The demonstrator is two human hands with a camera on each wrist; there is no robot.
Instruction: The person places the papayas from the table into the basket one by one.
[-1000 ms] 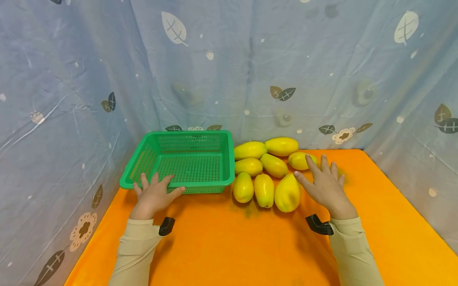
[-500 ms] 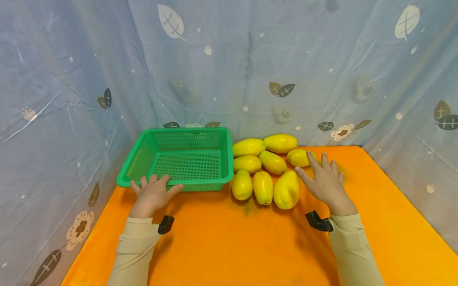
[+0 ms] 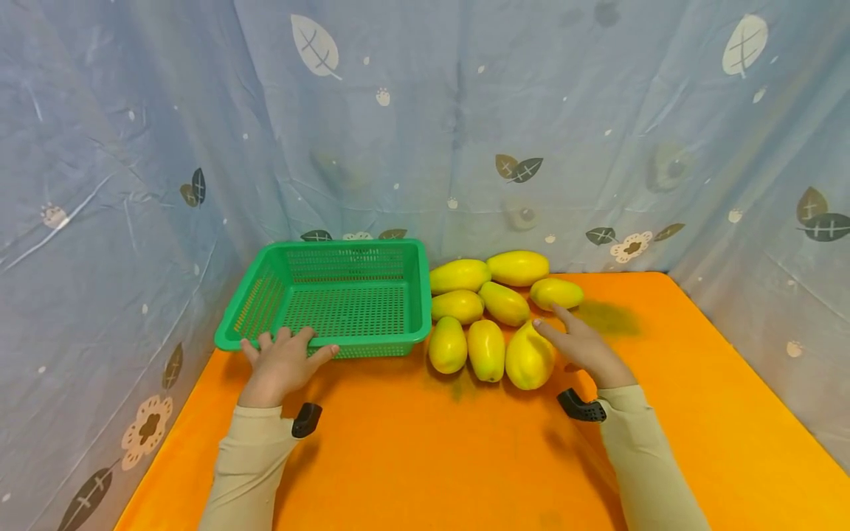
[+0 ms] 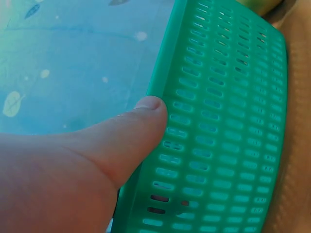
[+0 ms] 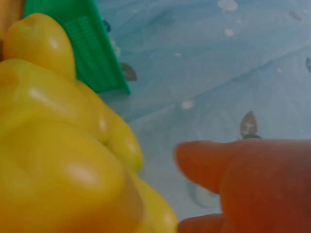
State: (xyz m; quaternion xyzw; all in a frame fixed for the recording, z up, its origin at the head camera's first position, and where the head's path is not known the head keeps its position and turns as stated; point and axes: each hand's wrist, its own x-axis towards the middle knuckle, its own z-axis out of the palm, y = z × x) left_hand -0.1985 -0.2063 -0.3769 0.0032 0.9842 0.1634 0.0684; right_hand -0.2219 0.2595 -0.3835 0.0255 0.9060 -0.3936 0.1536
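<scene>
Orange worktop [image 3: 412, 457] lies nearest, under everything. Left grip [image 3: 277, 370] holds near rim of green basket [image 3: 378, 341], fingers over rim, thumb along outer side. Right grip [image 3: 586, 355] stays unclosed: thumb and forefinger stretched apart at big yellow fruit [image 3: 529, 361] (if they touch it, I cannot tell), right end of near row of three. Five other yellow fruits [image 3: 505, 304] sit behind, to right of basket. Patterned blue curtain [image 3: 398, 155] hangs farthest.
</scene>
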